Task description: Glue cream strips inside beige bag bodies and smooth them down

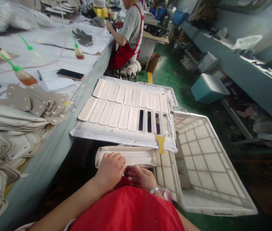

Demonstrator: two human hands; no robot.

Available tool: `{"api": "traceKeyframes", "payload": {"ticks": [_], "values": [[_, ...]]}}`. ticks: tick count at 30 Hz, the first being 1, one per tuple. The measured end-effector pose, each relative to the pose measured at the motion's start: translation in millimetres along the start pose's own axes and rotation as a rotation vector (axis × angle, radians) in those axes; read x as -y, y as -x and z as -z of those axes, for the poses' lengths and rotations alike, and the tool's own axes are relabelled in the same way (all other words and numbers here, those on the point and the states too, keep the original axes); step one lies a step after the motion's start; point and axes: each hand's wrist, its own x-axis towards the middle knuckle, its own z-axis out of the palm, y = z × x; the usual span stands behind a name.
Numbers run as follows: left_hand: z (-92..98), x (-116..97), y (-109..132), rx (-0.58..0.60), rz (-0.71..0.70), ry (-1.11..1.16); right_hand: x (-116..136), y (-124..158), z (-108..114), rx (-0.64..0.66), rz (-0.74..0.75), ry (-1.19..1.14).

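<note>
A long beige tray-shaped piece (139, 157) with raised edges and a pale inside lies crosswise in front of my body. My left hand (110, 168) is closed over its near left part, knuckles up. At the near edge, right of centre, my right hand (143, 178) has its thumb up against the piece and its fingers curled beneath, partly in shadow. Just beyond is a white-covered board (121, 136) carrying two rows of pale oblong strips (123, 117). Dark slots show at the right end of its nearer row. A yellow forked piece (160, 143) sits on the board's near right edge.
White plastic crates (218, 210) stand at my right. The workbench (61, 141) on the left carries stacked beige parts (13, 120), green-tipped bottles (25, 77) and a phone (70, 74). Another person in a red apron (126, 54) works farther along it. A teal bin (205, 91) stands beyond.
</note>
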Motion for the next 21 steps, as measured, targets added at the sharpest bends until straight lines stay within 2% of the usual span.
{"api": "traceKeyframes", "payload": {"ticks": [8, 11, 14, 16, 19, 21], "values": [[-2.7, 4, 3, -0.054, -0.053, -0.019, -11, -5, -19, 0.038, 0.037, -0.093], [-0.2, 12, 9, -0.104, -0.063, -0.007, -12, -3, -28, 0.035, 0.038, -0.102], [3.0, 33, 19, -0.241, -0.050, 0.047, -12, -1, -36, 0.003, 0.031, -0.078], [2.4, 52, 26, -0.289, -0.061, 0.119, -12, 0, -41, -0.018, 0.031, -0.058], [-4.7, 79, 34, -0.241, -0.123, 0.264, -13, 1, -48, -0.024, 0.041, -0.047], [-11.3, 90, 36, -0.231, -0.151, 0.328, -14, 0, -53, -0.023, 0.044, -0.048]]}}
